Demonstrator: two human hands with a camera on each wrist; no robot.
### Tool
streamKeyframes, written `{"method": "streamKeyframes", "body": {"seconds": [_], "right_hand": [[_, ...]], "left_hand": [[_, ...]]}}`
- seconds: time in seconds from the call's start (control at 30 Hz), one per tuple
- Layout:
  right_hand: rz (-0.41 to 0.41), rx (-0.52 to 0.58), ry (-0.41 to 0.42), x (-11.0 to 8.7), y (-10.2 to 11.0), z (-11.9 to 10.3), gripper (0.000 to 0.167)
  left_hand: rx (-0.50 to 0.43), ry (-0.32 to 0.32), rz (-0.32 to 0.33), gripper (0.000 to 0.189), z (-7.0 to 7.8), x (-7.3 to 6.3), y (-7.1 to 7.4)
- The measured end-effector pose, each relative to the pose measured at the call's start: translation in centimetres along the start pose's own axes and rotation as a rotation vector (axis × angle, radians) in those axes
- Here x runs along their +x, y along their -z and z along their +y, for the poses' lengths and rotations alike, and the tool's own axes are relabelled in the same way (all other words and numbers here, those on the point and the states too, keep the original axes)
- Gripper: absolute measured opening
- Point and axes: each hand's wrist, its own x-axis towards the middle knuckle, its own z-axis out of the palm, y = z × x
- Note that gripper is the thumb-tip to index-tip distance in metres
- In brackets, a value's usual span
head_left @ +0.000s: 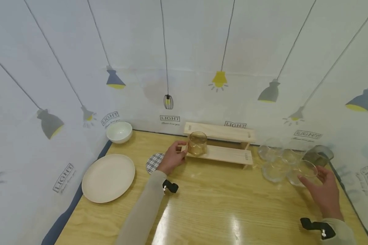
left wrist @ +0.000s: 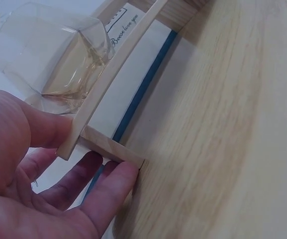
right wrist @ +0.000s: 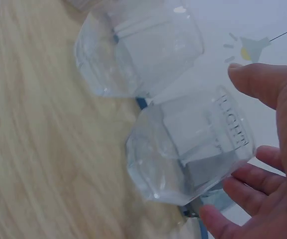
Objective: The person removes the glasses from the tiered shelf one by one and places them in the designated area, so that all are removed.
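My left hand [head_left: 173, 159] holds the left end of a low wooden shelf [head_left: 227, 155]. In the left wrist view the thumb lies against the board's end and the fingers reach to its wooden leg [left wrist: 108, 144]. On that board, close to the hand, stands an amber faceted glass [head_left: 198, 144]. At the right, my right hand [head_left: 325, 190] is spread beside the front right clear glass [right wrist: 183, 149], with the thumb raised apart from it and the fingers by its far side. Another clear glass [right wrist: 133, 50] stands alongside.
Several clear glasses [head_left: 273, 172] stand grouped at the right, with a grey glass [head_left: 323, 154] behind. A taller wooden shelf [head_left: 220, 132] stands behind the low one. Leftward are a checked coaster [head_left: 154, 163], a cream plate [head_left: 108, 178] and a white bowl [head_left: 119, 132] near the wall.
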Motion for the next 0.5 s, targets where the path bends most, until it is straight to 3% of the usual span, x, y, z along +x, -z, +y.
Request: {"method": "streamKeyframes", "body": {"seconds": [0.07, 0.27, 0.33, 0.5], "right_hand": [[0.057, 0.038, -0.006, -0.3, -0.2, -0.7, 0.076], [0.211, 0.078, -0.02, -1.3, 0.2, -3.4, 0.075], [0.267, 0.072, 0.039, -2.1, 0.0, -4.4, 0.073], [0.339, 0.112, 0.321, -3.2, -1.1, -6.8, 0.062]], "left_hand": [[0.016, -0.009, 0.007, 0.035, 0.0, 0.1, 0.1], [0.045, -0.02, 0.005, 0.032, -0.3, 0.3, -0.2], [0.043, -0.009, 0.004, 0.032, -0.4, 0.2, -0.2], [0.042, -0.01, 0.008, 0.032, -0.1, 0.0, 0.0]]}}
